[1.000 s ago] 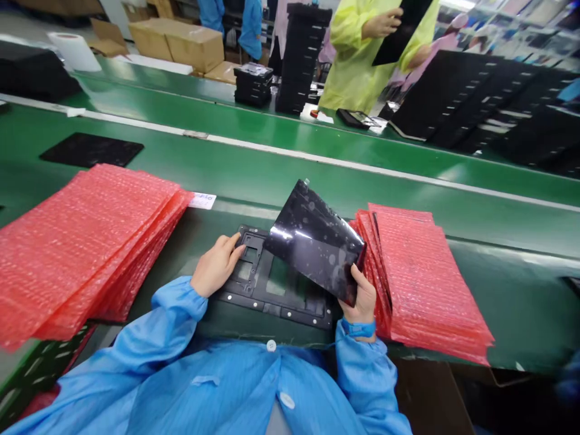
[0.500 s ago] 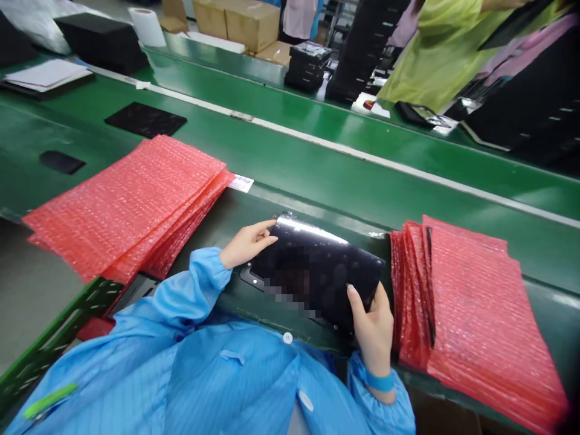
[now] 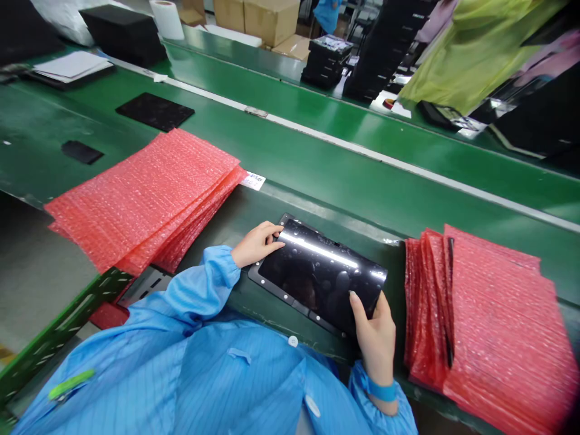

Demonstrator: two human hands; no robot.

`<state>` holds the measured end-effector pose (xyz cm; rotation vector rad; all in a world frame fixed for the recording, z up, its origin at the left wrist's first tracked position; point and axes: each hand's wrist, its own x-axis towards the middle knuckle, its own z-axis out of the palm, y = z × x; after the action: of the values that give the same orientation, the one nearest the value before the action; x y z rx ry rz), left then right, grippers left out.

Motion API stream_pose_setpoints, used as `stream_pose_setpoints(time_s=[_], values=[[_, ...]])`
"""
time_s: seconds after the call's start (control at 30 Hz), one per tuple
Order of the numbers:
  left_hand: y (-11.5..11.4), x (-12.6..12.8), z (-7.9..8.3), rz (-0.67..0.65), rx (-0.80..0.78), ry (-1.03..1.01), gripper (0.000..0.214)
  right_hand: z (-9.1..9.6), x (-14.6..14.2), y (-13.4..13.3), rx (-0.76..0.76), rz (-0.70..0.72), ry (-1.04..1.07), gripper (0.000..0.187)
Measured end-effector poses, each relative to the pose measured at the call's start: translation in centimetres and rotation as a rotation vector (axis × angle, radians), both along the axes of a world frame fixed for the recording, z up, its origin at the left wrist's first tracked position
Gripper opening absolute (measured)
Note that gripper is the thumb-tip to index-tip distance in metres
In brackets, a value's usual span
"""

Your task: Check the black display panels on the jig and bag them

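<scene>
A glossy black display panel (image 3: 321, 272) lies almost flat in a black fixture (image 3: 270, 286) on the green bench. My left hand (image 3: 256, 244) grips the panel's upper left edge, close to the fixture's corner. At the lower right edge, my right hand (image 3: 374, 338) holds the panel, with the thumb on its glossy face. Most of the fixture's cut-outs are hidden under the panel. Pink bubble-wrap bags lie stacked on both sides: one stack (image 3: 145, 196) is left of my left hand, and another (image 3: 493, 320) is right of my right hand.
A white label (image 3: 252, 180) sits by the left stack. A black pad (image 3: 154, 111) lies on the green conveyor belt (image 3: 317, 163) beyond. Further back are stacks of black panels (image 3: 328, 60), cardboard boxes (image 3: 267, 18), and a person in a yellow-green gown (image 3: 475, 54).
The panel has swung down from a steep tilt and now covers the fixture, lying almost flat. Both hands have moved with it, and the view has shifted.
</scene>
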<state>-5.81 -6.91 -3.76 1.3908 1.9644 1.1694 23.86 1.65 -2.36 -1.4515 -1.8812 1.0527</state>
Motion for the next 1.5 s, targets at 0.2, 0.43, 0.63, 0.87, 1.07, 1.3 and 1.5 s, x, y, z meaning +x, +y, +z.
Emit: stream_pose_setpoints(time_s=[0.2, 0.43, 0.63, 0.87, 1.07, 1.3, 1.5], values=[[0.1, -0.1, 0.1, -0.006, -0.034, 0.082, 0.032, 0.2, -0.1, -0.1, 0.011, 0.004, -0.013, 0.058], [-0.9, 1.7, 1.2, 0.029, -0.144, 0.338, 0.043, 0.3, 0.1, 0.1, 0.043, 0.006, -0.137, 0.062], [-1.3, 2.8, 1.1, 0.034, -0.249, 0.655, 0.043, 0.1, 0.4, 0.7, 0.077, 0.054, -0.176, 0.07], [-1.2, 2.8, 1.1, 0.021, -0.287, 0.738, 0.042, 0.5, 0.4, 1.3, 0.089, 0.118, -0.306, 0.068], [-0.8, 2.9, 2.4, -0.022, -0.36, 0.839, 0.042, 1.0, 0.5, 1.6, 0.24, 0.172, -0.824, 0.074], [-0.6, 2.8, 3.1, -0.048, -0.344, 0.969, 0.042, 1.4, 0.4, 1.9, 0.606, 0.361, -0.68, 0.041], [-0.7, 1.7, 2.4, -0.123, -0.271, 1.018, 0.043, 2.0, 1.0, 1.9, 0.526, 0.383, -0.661, 0.055]])
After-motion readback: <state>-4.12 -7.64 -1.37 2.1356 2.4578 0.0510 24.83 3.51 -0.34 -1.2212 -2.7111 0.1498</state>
